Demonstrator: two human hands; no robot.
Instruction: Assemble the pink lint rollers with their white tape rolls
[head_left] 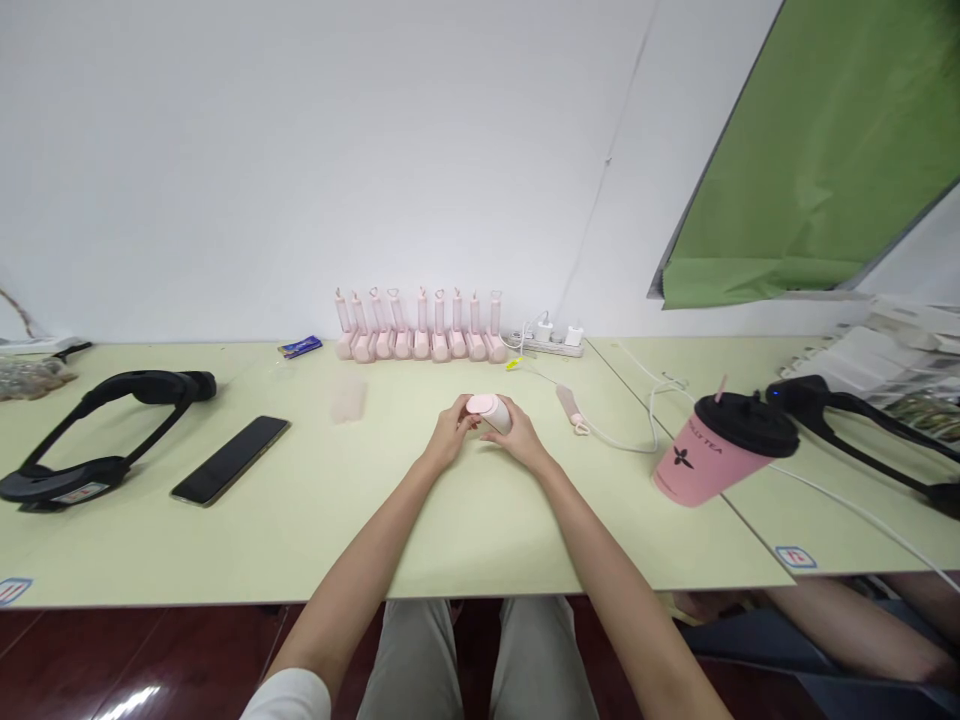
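Near the middle of the frame, a small pink and white gadget [495,415] is sitting between two bare hands. The left hand [448,437] is pressing its fingers on the left side, and the right hand [523,437] is curling its fingers around the right side. So the fingers of both hands are clamping on the gadget. Holding it from two sides is probably stopping it from slipping or turning. Its flat pink end is facing up, maybe so the person is seeing it well. I cannot tell if its bottom is touching the tabletop [480,550].

At the upper middle of the frame, nine pink gadgets [439,347] are standing in a row by the wall. They are probably lining up at the back so they are not getting in the way. Just right of them, a white power strip [571,350] is lying by the wall with plugs in it. A white cord [622,447] is looping over the tabletop, near a pink tube with a ring [568,402].

At the right of the frame, a pink cup [697,465] with a black lid is standing well apart from the hands, maybe so no arm is bumping it. At the left, a phone [231,460] is lying flat beside a black headset [67,478], away from the arms.
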